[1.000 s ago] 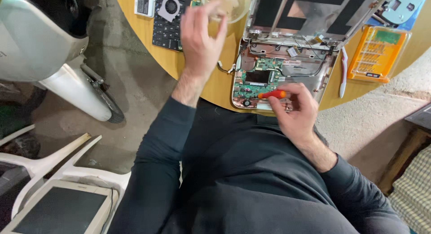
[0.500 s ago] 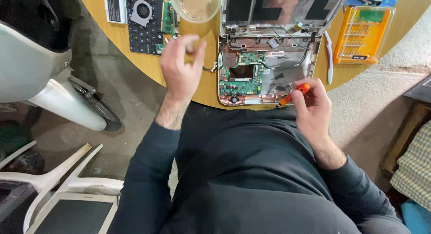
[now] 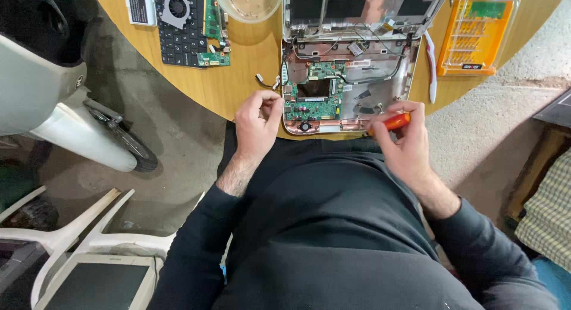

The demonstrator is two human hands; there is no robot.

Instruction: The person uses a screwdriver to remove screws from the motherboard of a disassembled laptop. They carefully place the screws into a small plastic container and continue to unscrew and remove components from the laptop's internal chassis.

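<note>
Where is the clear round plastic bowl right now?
In the head view, the clear round plastic bowl sits at the top edge on the round wooden table, between the black keyboard with a fan and the opened laptop.

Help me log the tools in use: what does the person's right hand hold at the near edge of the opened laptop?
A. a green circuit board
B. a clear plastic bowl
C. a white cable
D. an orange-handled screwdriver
D: the right hand grips an orange-handled screwdriver beside the opened laptop.
</note>
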